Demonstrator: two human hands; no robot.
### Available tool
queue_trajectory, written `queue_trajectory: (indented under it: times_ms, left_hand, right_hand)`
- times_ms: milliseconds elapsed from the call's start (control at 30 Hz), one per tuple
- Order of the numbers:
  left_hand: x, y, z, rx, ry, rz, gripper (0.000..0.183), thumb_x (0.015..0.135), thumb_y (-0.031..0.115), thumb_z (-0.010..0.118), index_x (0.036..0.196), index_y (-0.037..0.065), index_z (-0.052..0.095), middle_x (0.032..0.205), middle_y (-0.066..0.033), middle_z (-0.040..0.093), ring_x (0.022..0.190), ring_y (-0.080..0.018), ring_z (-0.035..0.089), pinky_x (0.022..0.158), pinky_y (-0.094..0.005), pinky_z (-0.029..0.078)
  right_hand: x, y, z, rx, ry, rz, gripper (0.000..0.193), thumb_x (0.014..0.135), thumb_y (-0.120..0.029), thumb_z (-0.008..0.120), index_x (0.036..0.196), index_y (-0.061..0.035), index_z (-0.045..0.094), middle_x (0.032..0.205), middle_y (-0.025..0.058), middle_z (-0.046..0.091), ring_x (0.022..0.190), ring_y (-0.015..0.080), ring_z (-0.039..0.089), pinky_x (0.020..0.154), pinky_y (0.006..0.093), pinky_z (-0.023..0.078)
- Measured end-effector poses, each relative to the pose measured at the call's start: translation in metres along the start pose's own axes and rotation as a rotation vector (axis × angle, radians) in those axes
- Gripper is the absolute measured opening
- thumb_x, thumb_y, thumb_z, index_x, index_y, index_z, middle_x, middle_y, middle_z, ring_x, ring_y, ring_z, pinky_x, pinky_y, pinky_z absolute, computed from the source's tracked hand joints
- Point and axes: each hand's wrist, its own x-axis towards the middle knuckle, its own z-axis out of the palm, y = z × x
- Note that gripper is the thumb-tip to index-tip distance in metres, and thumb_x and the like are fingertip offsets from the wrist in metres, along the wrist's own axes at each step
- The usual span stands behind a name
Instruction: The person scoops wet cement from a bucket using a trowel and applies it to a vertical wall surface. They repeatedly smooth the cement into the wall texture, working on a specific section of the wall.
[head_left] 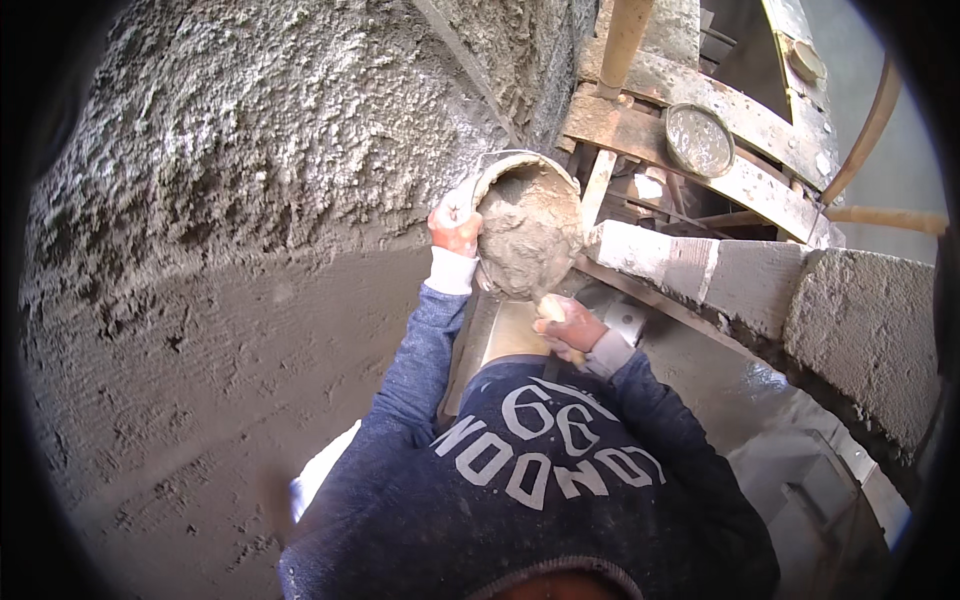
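Observation:
A round bucket point(577, 192), tipped so that its mouth faces me, holds wet grey mortar point(530, 240). My left hand point(456, 230) is closed on the bucket's left rim; its fingers look whitish. Close to the bucket's lower edge, my right hand point(572, 326) is curled around something pale, perhaps a handle, mostly hidden by the fingers. On my left rises a wall of grey plaster point(250, 160), rough and lumpy above, smoother and damp lower down.
Wooden scaffold planks point(640, 130) lie at the upper right, with a round mortar-smeared pan point(700, 140) on them. Upright and slanting poles point(626, 45) stand there. A masonry ledge point(750, 280) runs along the right. Below it sits a greyish boxy object point(810, 490), its kind unclear.

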Motion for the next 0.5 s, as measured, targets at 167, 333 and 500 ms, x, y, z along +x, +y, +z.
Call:
queue_trajectory:
  times_ms: [167, 333, 500]
  left_hand:
    - [0.006, -0.033, 0.000, -0.149, 0.022, -0.191, 0.008, 0.066, 0.002, 0.050, 0.063, 0.006, 0.044, 0.057, 0.0018, 0.043, 0.052, -0.0096, 0.039, 0.050, -0.0258, 0.035]
    - [0.025, -0.053, 0.014, -0.146, 0.019, -0.246, 0.005, 0.065, 0.004, 0.053, 0.064, 0.004, 0.048, 0.057, -0.0012, 0.046, 0.051, -0.0112, 0.041, 0.050, -0.0273, 0.036]
    - [0.032, -0.088, 0.030, -0.028, -0.048, -0.446, 0.007, 0.062, 0.006, 0.056, 0.064, 0.001, 0.052, 0.063, -0.0033, 0.055, 0.056, -0.0151, 0.050, 0.053, -0.0295, 0.041]
  right_hand:
    - [0.025, 0.000, -0.010, -0.080, 0.079, -0.159, 0.021, 0.083, -0.013, 0.064, 0.096, -0.0077, 0.048, 0.062, -0.0002, 0.047, 0.044, 0.0091, 0.044, 0.038, 0.0255, 0.034]
    - [0.022, -0.016, -0.014, -0.019, 0.175, -0.072, 0.023, 0.083, -0.011, 0.062, 0.101, -0.0066, 0.049, 0.061, 0.0009, 0.049, 0.041, 0.0095, 0.044, 0.036, 0.0245, 0.035]
    - [0.022, -0.034, -0.008, 0.113, 0.213, -0.121, 0.020, 0.086, -0.011, 0.062, 0.101, -0.0058, 0.050, 0.059, -0.0024, 0.045, 0.038, 0.0064, 0.041, 0.034, 0.0226, 0.034]
